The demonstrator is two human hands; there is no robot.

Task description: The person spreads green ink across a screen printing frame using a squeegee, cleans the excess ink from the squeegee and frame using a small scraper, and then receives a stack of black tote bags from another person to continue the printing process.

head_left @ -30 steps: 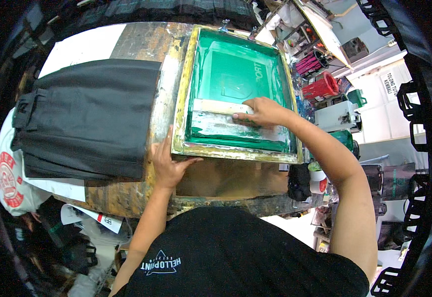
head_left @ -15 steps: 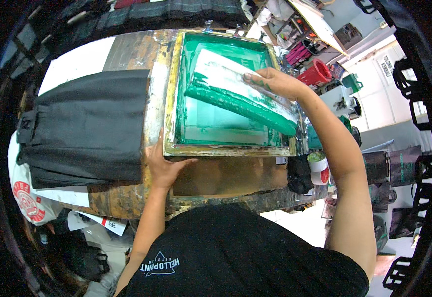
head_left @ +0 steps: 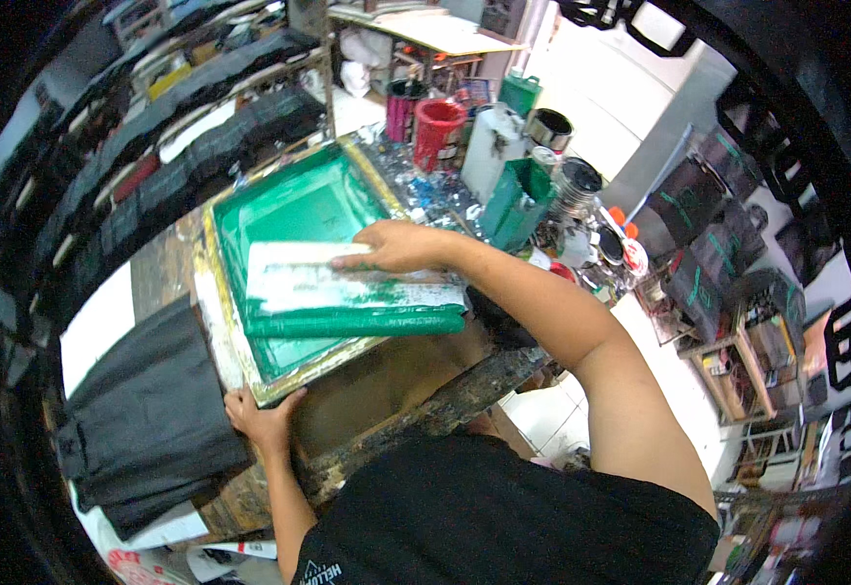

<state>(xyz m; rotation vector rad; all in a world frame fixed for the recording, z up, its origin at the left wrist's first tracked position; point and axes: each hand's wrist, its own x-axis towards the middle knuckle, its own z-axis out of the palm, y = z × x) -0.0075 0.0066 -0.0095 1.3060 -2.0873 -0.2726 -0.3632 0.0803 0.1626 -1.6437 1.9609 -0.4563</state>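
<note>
My right hand point(head_left: 396, 246) grips a wide squeegee point(head_left: 299, 278), a white board smeared with green ink along its thick lower edge. The squeegee is over the near right part of a screen printing frame point(head_left: 231, 341), its right end reaching past the frame's edge. Green ink coats the mesh point(head_left: 289, 210) inside the yellow-stained rim. At the frame's near left corner, my left hand point(head_left: 263, 421) has its fingers on one side and its thumb on the other, holding the corner. Left of that hand lies a dark folded cloth item point(head_left: 153, 419).
Right of the frame stand a red bucket point(head_left: 437, 136), a white jug point(head_left: 491, 151), a green container point(head_left: 521, 200) and several tins. A rack of dark cloth pieces point(head_left: 240, 127) runs along the far left. The worktable's worn edge point(head_left: 425, 409) is near my body.
The view has turned toward the right, bringing the buckets and tins further in. My right hand has kept the squeegee, now held more level nearer the frame's near edge. The left hand stays at the corner.
</note>
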